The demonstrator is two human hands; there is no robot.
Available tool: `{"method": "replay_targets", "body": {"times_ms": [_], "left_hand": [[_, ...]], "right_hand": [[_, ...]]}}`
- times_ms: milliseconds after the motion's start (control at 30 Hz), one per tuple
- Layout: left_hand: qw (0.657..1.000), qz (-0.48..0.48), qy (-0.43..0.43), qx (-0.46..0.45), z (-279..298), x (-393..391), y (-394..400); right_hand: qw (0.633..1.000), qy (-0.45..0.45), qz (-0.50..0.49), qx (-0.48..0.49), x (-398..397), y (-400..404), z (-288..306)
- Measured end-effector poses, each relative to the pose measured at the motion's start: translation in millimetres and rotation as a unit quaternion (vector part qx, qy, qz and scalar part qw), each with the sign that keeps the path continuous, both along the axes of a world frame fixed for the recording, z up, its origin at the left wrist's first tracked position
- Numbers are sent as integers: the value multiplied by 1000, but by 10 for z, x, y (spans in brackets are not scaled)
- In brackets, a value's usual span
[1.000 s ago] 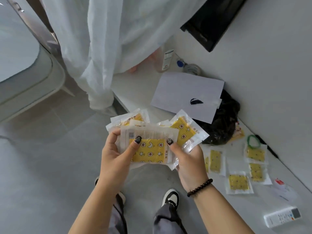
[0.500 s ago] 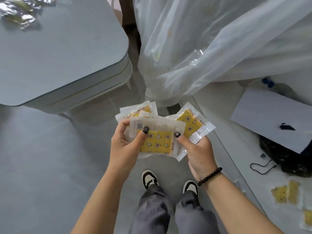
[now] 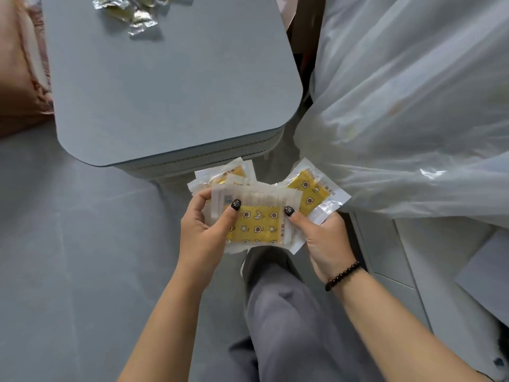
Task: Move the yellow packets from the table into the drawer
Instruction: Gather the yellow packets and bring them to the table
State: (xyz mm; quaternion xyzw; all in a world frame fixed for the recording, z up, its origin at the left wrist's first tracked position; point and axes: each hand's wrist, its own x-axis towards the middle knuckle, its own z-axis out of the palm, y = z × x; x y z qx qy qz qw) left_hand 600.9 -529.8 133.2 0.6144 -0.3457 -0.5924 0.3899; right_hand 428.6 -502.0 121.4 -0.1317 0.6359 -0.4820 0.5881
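- Where the frame comes closest to the camera, at the bottom centre, a leg in grey trousers [image 3: 281, 321] points up toward the middle, with both bare forearms rising on either side of it.
- Just above, at the centre, the left hand [image 3: 203, 232] grips the left side of a fanned stack of yellow packets [image 3: 256, 224], its thumb with a dark painted nail pressed on the front packet and its fingers curled behind.
- Opposite it, the right hand [image 3: 322, 238] clamps the right side of the same stack, thumb on the front and fingers behind; a dark beaded bracelet [image 3: 343, 275] circles that wrist.
- The front packet shows a yellow panel printed with stars, moons and flower shapes under clear wrapping; more packets splay out behind it, one tilted toward the upper right and others peeking out at the top.
- The packets are held in the air above the grey floor [image 3: 68, 271], clear of any surface.
- Beyond the hands, a grey-blue table [image 3: 170, 86] with rounded corners fills the upper left and centre, its front edge just above the packets in the frame.
- On its far part, at the top of the frame, lie crumpled foil wrappers [image 3: 135, 12].
- At the right, translucent white plastic sheeting [image 3: 413, 106] drapes down over white furniture.
- A white sheet of paper [image 3: 487, 274] shows at the lower right edge.
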Motion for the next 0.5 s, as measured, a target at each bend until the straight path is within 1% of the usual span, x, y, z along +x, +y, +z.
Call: {"method": "replay_targets", "body": {"times_ms": [200, 300, 500], "left_hand": [[999, 45, -1, 23, -2, 232, -794], [998, 59, 9, 15, 56, 363, -1183], [996, 89, 14, 10, 49, 669, -1793]], "right_hand": [[998, 14, 55, 12, 215, -939, -4], [996, 16, 86, 4, 328, -1383, 66], [990, 53, 131, 0, 624, -2135, 73]]}}
